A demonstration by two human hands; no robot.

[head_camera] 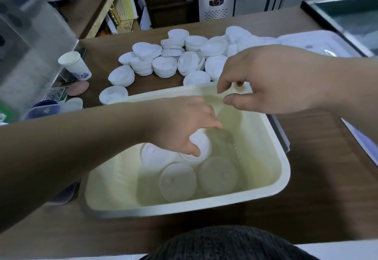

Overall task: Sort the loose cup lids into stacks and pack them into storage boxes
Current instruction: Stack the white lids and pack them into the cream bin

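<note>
A cream plastic storage box (pixel 272 169) stands on the wooden table in front of me. Several stacks of white cup lids (pixel 178 180) lie inside it. My left hand (pixel 184 124) reaches down into the box and grips a stack of white lids (pixel 201 143) from above. My right hand (pixel 272 79) hovers over the box's far right corner with loosely curled fingers and holds nothing. Beyond the box, many loose and stacked white lids (pixel 173 59) cover the table.
A paper cup (pixel 74 65) stands at the left by a clear acrylic case (pixel 30 40). A blue-lidded container (pixel 44 109) and a QR-code card (pixel 55 93) lie near the left edge. A white tray lid (pixel 315 42) lies at the back right.
</note>
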